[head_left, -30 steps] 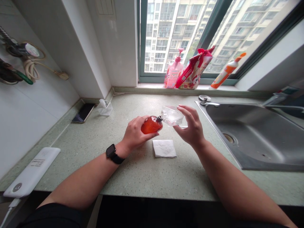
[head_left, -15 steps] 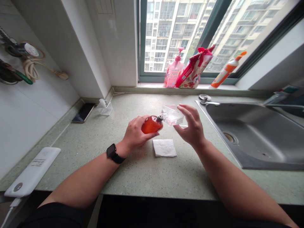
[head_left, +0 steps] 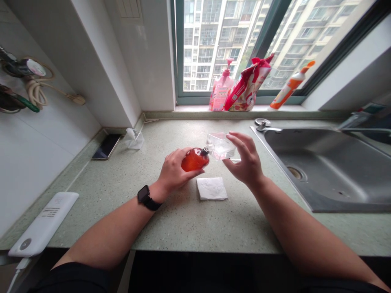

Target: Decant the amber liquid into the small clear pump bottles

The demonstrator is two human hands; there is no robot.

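My left hand (head_left: pixel 174 171) is wrapped round a small orange-red bottle (head_left: pixel 194 160), tipped on its side above the green counter (head_left: pixel 171 219). The bottle's dark neck points right into a clear square bottle (head_left: pixel 220 147), which my right hand (head_left: pixel 246 160) holds with its fingers curled round it. The two bottle mouths meet between my hands. A folded white tissue (head_left: pixel 211 188) lies on the counter just below them. A black watch (head_left: pixel 146 197) sits on my left wrist.
A steel sink (head_left: pixel 324 171) fills the right side. On the windowsill stand a pink pump bottle (head_left: pixel 220 90), a red bag (head_left: pixel 248 87) and an orange-capped bottle (head_left: pixel 288 86). A phone (head_left: pixel 106 146), a clear bottle (head_left: pixel 133 138) and a white power bank (head_left: pixel 42 224) lie left.
Both hands hold the two bottles in the same pose. The view has shifted slightly, so everything sits a little higher in the picture.
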